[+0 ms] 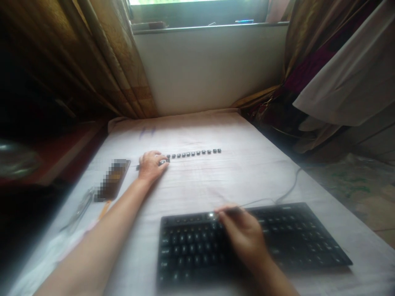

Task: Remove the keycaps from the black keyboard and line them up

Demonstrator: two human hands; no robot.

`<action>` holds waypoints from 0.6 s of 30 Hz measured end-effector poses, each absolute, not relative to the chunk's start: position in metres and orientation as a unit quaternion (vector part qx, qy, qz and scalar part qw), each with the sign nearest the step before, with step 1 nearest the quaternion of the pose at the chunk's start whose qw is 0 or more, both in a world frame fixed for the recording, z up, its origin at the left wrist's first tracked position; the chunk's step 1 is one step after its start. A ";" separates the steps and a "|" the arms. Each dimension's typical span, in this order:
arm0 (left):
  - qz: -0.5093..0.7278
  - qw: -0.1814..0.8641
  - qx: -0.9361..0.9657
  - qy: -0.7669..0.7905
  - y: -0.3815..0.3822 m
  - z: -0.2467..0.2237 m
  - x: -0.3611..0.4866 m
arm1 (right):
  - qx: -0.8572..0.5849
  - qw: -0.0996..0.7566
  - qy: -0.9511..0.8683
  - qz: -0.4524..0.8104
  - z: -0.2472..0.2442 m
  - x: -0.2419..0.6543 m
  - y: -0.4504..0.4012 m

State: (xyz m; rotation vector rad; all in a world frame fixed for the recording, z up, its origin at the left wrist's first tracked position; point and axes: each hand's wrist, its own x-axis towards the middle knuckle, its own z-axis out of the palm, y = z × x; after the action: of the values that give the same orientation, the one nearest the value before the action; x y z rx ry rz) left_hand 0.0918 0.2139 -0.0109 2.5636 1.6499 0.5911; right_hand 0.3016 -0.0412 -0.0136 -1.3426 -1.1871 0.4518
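Observation:
A black keyboard [191, 246] lies at the near right on a pale cloth. A row of small black keycaps [193, 154] stretches across the cloth beyond it. My left hand [150, 165] rests at the left end of this row, its fingers bent round a dark keycap [163, 162]. Another dark piece shows just left of that hand. Over the upper middle of the keyboard is my right hand [242, 230], blurred, thumb and fingers pinched together near a bright glint on the top edge. What they pinch is too smeared to name.
A phone-like dark slab [119, 181], partly pixelated, lies on the left, near an orange stick [105, 209] and a shiny slender item [82, 207]. The keyboard's cable [290, 191] runs off the right edge. Curtains [114, 61] and a window stand behind.

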 end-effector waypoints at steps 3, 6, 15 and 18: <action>0.184 0.016 0.827 0.531 0.217 -0.015 0.092 | -0.575 0.602 -0.520 0.191 -0.013 0.302 -0.041; 0.177 0.016 0.829 0.531 0.219 -0.019 0.091 | -0.569 0.606 -0.524 0.187 -0.012 0.302 -0.042; 0.166 0.017 0.829 0.533 0.224 -0.025 0.087 | -0.575 0.599 -0.523 0.193 -0.011 0.302 -0.042; 0.166 0.019 0.829 0.534 0.223 -0.025 0.087 | -0.576 0.597 -0.524 0.193 -0.012 0.302 -0.041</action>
State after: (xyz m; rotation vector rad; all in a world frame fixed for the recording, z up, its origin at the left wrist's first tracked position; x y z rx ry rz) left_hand 0.0871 0.2231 -0.0254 2.5720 1.6577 0.5153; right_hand 0.3020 -0.0413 -0.0120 -1.3371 -1.2156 0.4468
